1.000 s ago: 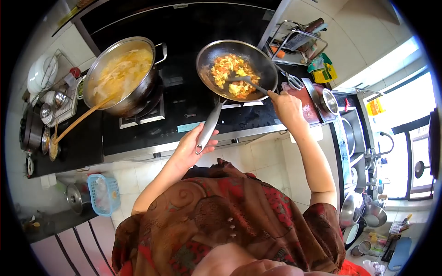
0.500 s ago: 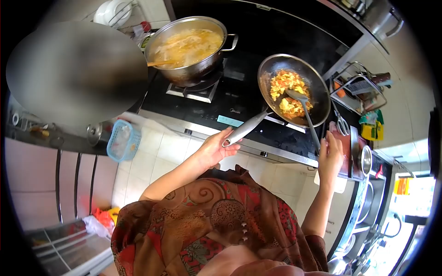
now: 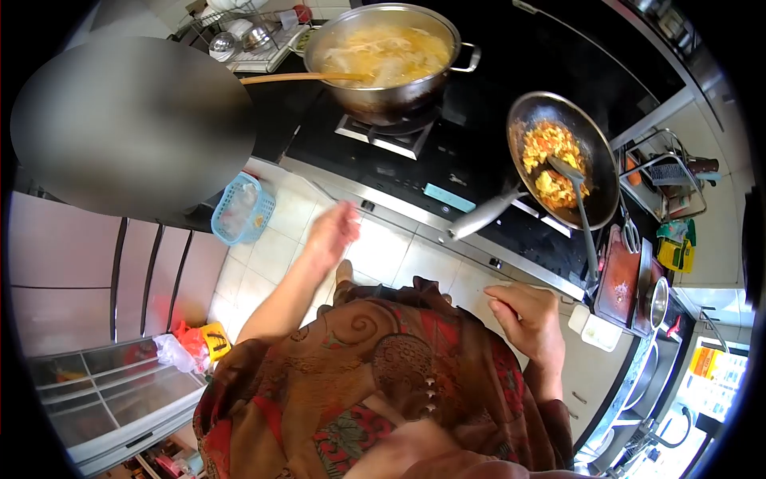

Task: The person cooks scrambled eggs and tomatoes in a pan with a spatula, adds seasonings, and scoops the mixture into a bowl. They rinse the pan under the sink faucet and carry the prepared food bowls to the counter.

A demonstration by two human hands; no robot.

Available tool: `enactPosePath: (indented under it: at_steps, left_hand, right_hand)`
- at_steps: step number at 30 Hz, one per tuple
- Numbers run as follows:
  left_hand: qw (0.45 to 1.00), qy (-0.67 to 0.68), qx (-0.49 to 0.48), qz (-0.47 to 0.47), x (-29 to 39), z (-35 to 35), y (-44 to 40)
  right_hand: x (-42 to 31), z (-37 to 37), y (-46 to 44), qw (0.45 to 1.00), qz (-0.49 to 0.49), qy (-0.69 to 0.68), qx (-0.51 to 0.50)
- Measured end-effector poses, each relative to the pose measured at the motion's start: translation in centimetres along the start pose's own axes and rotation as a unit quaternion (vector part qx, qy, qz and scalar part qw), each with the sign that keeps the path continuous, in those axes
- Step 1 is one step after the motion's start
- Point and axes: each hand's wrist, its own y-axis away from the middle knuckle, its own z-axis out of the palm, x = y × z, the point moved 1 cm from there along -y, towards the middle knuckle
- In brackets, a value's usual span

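A dark frying pan (image 3: 600,134) sits tilted on the right of the stove, with scrambled egg and reddish bits (image 3: 552,145) inside. A grey spatula (image 3: 585,219) rests in it, its handle over the pan's near rim. Neither hand touches the pan's grey handle (image 3: 488,214). My left hand (image 3: 331,236) is in front of the stove's front edge, left of that handle; its fingers are bent and smeared by motion. Closer to my body, my right hand (image 3: 528,318) has its fingers curled in, with nothing visible in them, below the spatula.
A large steaming pot (image 3: 391,94) of noodle-like food and broth stands on the left burner, a wooden stick or utensil handle (image 3: 299,77) across its rim. Right of the stove are a cutting board (image 3: 618,279), scissors (image 3: 630,235) and a metal bowl (image 3: 658,303). A blue basket (image 3: 242,209) is at left.
Both hands have let go: my left hand has left the pan handle and moved left; my right hand has left the spatula and drawn back toward my body. The view has shifted left.
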Motion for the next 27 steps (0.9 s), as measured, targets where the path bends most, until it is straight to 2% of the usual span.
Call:
enactPosePath:
  at_steps: [3, 4, 6, 8, 10, 11, 14, 16, 18, 20, 21, 22, 23, 26, 27]
  left_hand:
    - [0.979, 0.007, 0.074, 0.188, 10.7, -5.2, -3.2]
    - [0.96, -0.007, 0.068, 0.272, 14.4, -6.3, -3.6]
    - [0.936, -0.077, 0.055, 0.338, 20.4, -6.9, -4.1]
    - [0.906, -0.193, -0.065, 0.371, 23.9, -6.1, -4.0]
    - [0.874, -0.217, -0.168, 0.401, 26.0, -3.9, -4.0]
    - [0.869, -0.213, -0.192, 0.403, 26.8, -2.8, -4.4]
    - [0.862, -0.223, -0.247, 0.381, 27.9, -0.4, -5.4]
    - [0.772, -0.294, -0.248, 0.505, 27.6, 1.1, -4.3]
    - [0.693, -0.341, -0.277, 0.571, 27.1, 2.5, -3.1]
    - [0.625, -0.346, -0.268, 0.646, 26.6, 3.5, -2.0]
    - [0.606, -0.355, -0.237, 0.671, 26.6, 3.6, -2.0]
    - [0.602, -0.352, -0.238, 0.676, 26.6, 3.6, -1.9]
    - [0.63, -0.358, -0.229, 0.65, 26.6, 3.4, -1.8]
    - [0.687, -0.342, -0.208, 0.607, 26.4, 2.4, -0.8]
    - [0.689, -0.33, -0.195, 0.615, 26.3, 2.0, -0.7]
  right_hand:
    - [-3.2, 2.8, -2.7, 0.999, 0.027, 0.03, 0.007]
    - [-4.2, 4.5, -4.0, 0.999, 0.029, 0.039, 0.012]
    - [-5.7, 8.4, -7.0, 0.999, -0.028, 0.044, 0.007]
    - [-6.0, 12.7, -10.4, 0.998, -0.038, 0.051, 0.027]
    - [-7.8, 15.4, -14.4, 0.995, -0.009, 0.072, 0.072]
    - [-8.0, 16.8, -16.3, 0.992, -0.009, 0.039, 0.116]
    - [-9.0, 18.9, -21.9, 0.98, 0.009, 0.058, 0.19]
    - [-9.5, 19.3, -25.4, 0.965, 0.009, 0.087, 0.249]
    - [-9.3, 19.1, -28.0, 0.953, -0.013, 0.092, 0.288]
    - [-8.4, 18.5, -30.1, 0.93, -0.127, 0.152, 0.308]
    - [-8.4, 18.1, -30.4, 0.929, -0.13, 0.158, 0.309]
    - [-8.4, 17.7, -30.7, 0.945, -0.123, 0.148, 0.266]
    - [-8.4, 17.2, -31.1, 0.958, -0.117, 0.135, 0.226]
    - [-8.0, 16.2, -31.6, 0.95, -0.097, 0.181, 0.236]
    - [-7.6, 15.7, -31.7, 0.944, -0.072, 0.204, 0.248]
